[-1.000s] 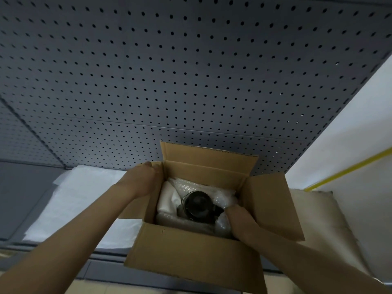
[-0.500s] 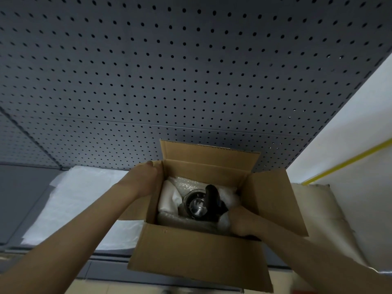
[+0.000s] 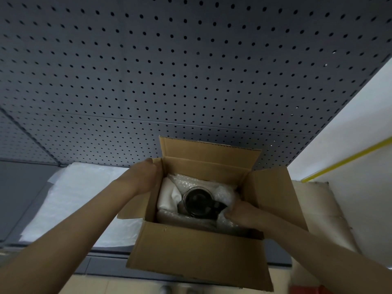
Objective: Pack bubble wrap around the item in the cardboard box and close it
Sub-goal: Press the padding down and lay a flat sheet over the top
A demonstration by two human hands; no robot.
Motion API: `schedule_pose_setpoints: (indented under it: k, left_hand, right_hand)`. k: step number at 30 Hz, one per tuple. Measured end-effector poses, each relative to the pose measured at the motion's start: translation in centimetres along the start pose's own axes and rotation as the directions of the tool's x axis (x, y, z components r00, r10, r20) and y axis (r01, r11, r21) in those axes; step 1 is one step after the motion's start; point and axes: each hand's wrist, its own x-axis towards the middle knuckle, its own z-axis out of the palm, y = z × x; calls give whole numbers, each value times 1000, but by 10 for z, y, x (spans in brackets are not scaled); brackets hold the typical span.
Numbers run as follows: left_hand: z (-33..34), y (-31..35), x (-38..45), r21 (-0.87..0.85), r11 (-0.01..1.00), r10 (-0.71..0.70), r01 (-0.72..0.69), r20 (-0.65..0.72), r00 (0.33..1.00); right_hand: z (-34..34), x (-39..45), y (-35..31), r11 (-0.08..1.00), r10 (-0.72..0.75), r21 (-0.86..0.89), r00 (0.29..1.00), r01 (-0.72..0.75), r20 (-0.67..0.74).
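Dark round item [image 3: 198,201] sat low centre of frame inside open cardboard box [image 3: 197,253], bubble wrap [image 3: 226,195] packed around it. Right hand [image 3: 244,214] pinched bubble wrap at box's right inner corner. Left hand [image 3: 142,177] clasped left flap edge. Grey pegboard [image 3: 191,71] filled upper frame.

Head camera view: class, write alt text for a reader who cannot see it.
A person's right hand presses bubble wrap beside a dark round item inside an open cardboard box, while the left hand grips the box's left wall. Behind stands a grey pegboard.
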Motion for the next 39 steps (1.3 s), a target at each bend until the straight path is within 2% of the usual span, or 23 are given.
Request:
schedule_pose_setpoints:
  k: [3,6,13,16,17,18,19,20,21,22,23,24,26,28,30,31,34,39]
  left_hand:
    - [-2,2,-1,-4,1000,-18,19,29,999]
    - [-3,2,0,-8,1000,-24,25,55,998]
    - [-9,8,2,-28,998,-54,57,105,993]
    - [-11,4,4,-80,995,-47,55,106,993]
    - [-12,4,5,-80,995,-46,55,112,993]
    - [-12,5,5,-80,995,-48,58,119,992]
    - [-12,5,6,-80,995,-51,61,124,991]
    - [-12,5,6,-81,995,-53,63,124,991]
    - [-12,5,6,-80,995,-52,62,120,991]
    - [-12,5,7,-80,995,-53,62,116,992]
    - [-12,5,6,-79,995,-52,62,117,992]
    - [-12,6,5,-76,995,-50,60,120,992]
    - [-13,5,3,-70,996,-42,50,116,992]
    - [-11,3,2,-80,996,-28,35,96,995]
    - [-8,0,3,-100,994,-23,31,81,996]
    - [-6,-2,4,-108,994,-24,32,74,997]
    - [-4,-3,3,-117,993,-21,27,53,998]
    - [-5,-3,5,-138,990,-16,24,61,998]
  right_hand:
    - [2,-3,-7,986,45,-158,999,-46,-7]
    - [1,-8,-11,967,-22,-256,1000,19,-12]
    - [-1,-14,-15,945,11,-328,999,1,35]
    - [0,2,-3,889,-30,-455,997,58,68]
    - [3,7,0,925,-31,-377,998,50,56]
    - [6,9,2,990,10,-138,1000,-6,26]
    - [9,8,0,979,97,181,995,-97,9]
    - [12,9,-2,888,111,437,989,-142,95]
    - [8,11,-7,882,70,458,992,-111,105]
    - [8,8,-7,987,8,162,996,-22,87]
    - [7,3,-9,979,-17,-201,995,37,100]
    - [5,1,-13,942,-24,-333,997,47,72]
    - [5,2,-10,923,-21,-384,999,32,35]
    - [6,-1,-10,908,-50,-420,992,-5,-119]
    - [1,-4,-8,887,-145,-462,953,6,-265]
    - [-1,-5,-4,880,-210,-471,935,54,-287]
    - [4,-1,7,865,-302,-462,939,197,-164]
    - [3,12,10,854,-303,-463,950,237,-74]
